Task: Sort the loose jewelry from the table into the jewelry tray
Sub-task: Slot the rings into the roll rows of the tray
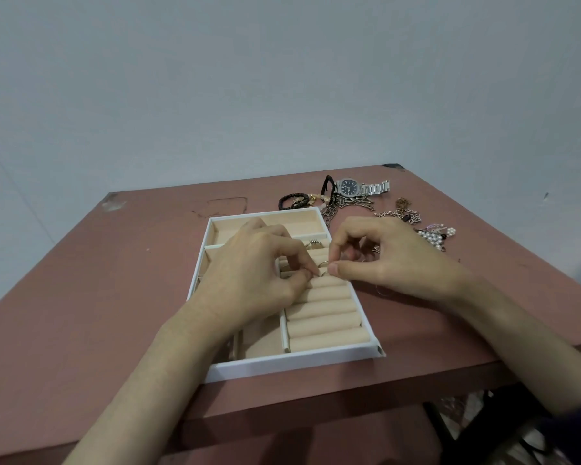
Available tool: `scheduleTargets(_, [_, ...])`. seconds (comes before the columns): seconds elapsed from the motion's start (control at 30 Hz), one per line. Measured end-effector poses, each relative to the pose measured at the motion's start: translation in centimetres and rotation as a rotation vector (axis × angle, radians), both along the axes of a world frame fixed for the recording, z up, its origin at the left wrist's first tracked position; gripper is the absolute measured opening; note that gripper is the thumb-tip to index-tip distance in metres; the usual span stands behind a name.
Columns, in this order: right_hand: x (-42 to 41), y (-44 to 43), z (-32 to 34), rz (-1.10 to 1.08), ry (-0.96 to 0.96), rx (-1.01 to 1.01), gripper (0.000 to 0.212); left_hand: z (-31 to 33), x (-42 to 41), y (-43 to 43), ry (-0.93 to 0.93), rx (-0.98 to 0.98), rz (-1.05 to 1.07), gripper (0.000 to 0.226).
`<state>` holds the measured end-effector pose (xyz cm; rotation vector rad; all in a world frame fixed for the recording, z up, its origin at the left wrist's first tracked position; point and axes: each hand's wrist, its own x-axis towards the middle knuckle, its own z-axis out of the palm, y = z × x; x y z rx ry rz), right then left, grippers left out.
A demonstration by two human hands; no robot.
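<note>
Table (141, 297), tray (292, 363): ring (323, 272) between hands (255, 276) (393, 260)

The left hand (252, 273) hides the middle of the white beige-lined jewelry tray (292, 364) and most of the small pinched ring (323, 272)

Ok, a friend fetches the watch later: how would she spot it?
Look beyond the white jewelry tray, toward the far right corner of the table. Among the loose pieces there, the wristwatch lies farthest back. It alone has a dark dial and steel link band.
</note>
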<state>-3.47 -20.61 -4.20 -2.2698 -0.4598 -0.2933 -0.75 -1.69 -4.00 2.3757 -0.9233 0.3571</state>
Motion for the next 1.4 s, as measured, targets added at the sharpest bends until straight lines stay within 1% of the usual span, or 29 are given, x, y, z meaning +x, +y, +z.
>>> scheduleTargets(0.07, [-0.1,0.0,0.0,-0.003,0.004,-0.002,0.013,-0.1,0.1,0.0,0.001,-0.001,-0.001,0.015])
scheduleTargets(0.2, [-0.1,0.1,0.1,-0.006,0.016,-0.004,0.012,0.0,0.1,0.0,0.012,0.013,-0.003,0.011])
scheduleTargets(0.3, [-0.3,-0.2,0.4,-0.046,0.025,0.077,0.010,0.1,-0.2,0.0,-0.028,0.033,-0.011,0.013])
scheduleTargets(0.37, [-0.3,-0.7,0.6,-0.101,0.032,0.192,0.010,0.1,-0.3,0.0,-0.070,0.046,-0.016,0.018])
scheduleTargets(0.43, [0.2,-1.6,0.9,-0.183,0.004,0.247,0.012,0.3,-0.4,-0.2,-0.107,0.046,-0.017,0.021])
scheduleTargets(0.5, [0.8,-2.9,1.2,-0.258,-0.017,0.239,0.011,0.7,-0.4,-0.7,-0.124,0.052,-0.024,0.022])
scheduleTargets(0.6, [1.2,-4.7,1.2,-0.340,-0.014,0.214,0.005,1.8,-0.5,-1.9,-0.084,0.106,-0.043,0.012])
scheduleTargets(0.7, [1.2,-5.8,0.5,-0.399,-0.065,0.106,0.005,2.4,0.0,-3.7,-0.085,0.140,-0.072,0.007])
scheduleTargets(0.8, [1.4,-6.5,-0.1,-0.463,-0.120,-0.023,0.009,2.5,1.0,-5.9,-0.078,0.195,-0.068,0.009])
scheduleTargets(0.87, [1.7,-7.0,-0.4,-0.523,-0.143,-0.060,0.013,2.5,1.8,-7.2,-0.058,0.242,-0.062,0.012])
scheduleTargets(0.93, [2.0,-7.5,-0.5,-0.579,-0.147,-0.139,0.015,2.7,2.6,-8.3,-0.027,0.287,-0.053,0.017])
scheduleTargets(1.03, [2.4,-7.8,-0.8,-0.639,-0.101,-0.276,0.012,2.9,3.7,-9.4,0.042,0.342,-0.043,0.021])
scheduleTargets(1.13, [2.5,-7.7,-1.0,-0.657,-0.073,-0.330,0.011,2.9,4.5,-10.0,0.079,0.367,-0.037,0.022])
scheduleTargets(1.3, [2.6,-7.3,-1.0,-0.634,-0.050,-0.398,0.030,2.3,5.0,-10.4,0.106,0.342,-0.037,0.019])
scheduleTargets(1.4, [2.6,-6.9,-0.9,-0.586,-0.057,-0.402,0.031,2.1,5.2,-10.4,0.123,0.336,-0.059,0.017])
